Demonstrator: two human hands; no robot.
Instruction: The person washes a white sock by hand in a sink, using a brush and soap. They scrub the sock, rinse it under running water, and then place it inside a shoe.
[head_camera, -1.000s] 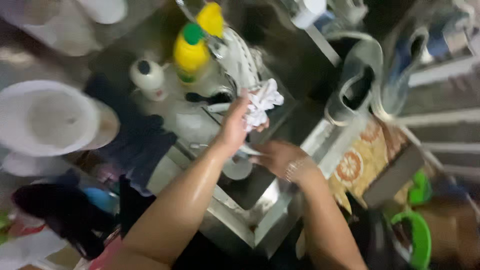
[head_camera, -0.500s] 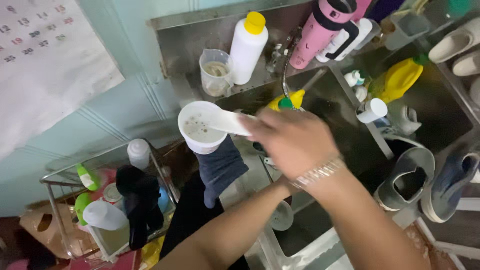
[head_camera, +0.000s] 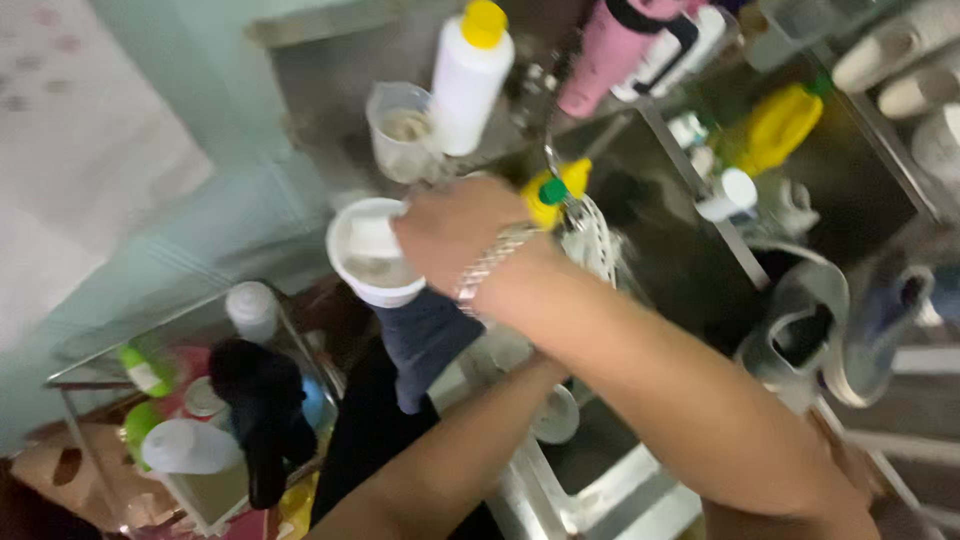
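right hand (head_camera: 455, 228) reaches forward, grip closed; left forearm extends beneath, hand hidden.

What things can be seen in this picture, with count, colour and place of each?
Cup: one, white, left of centre, held.
Squeeze bottle: one, white with yellow cap, on the sink ledge at the top.
Measuring cup: one, clear, beside that bottle.
Flask: one, pink, at the top.
Yellow bottle: one, green cap, upper right.
Sink: one, steel, centre.
Shoes: several, grey, at the right.
Rack: one, metal, lower left.
Right hand: one, wristwatch, holding the cup.
Left hand: hidden behind the right arm.
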